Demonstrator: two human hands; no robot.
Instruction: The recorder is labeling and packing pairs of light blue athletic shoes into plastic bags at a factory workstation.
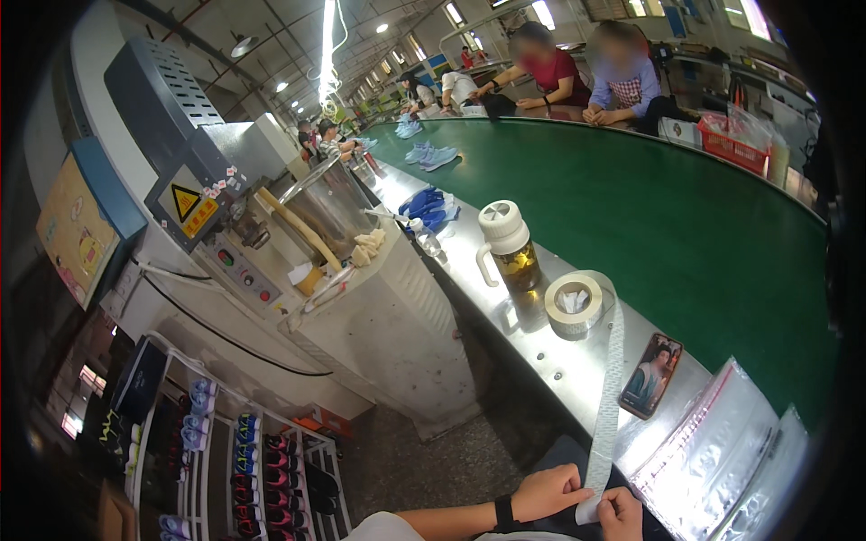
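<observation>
Both hands down at the bottom edge, left hand and right hand pinching the end of a white label strip. Runs up to its roll on the steel desk, near a bottle and phone.

Both hands, left hand and right hand, on white strip from roll.

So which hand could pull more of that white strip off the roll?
Probably the left hand: it pinches the white strip slightly higher, toward the roll. The right hand holds the strip's bottom end.
</observation>
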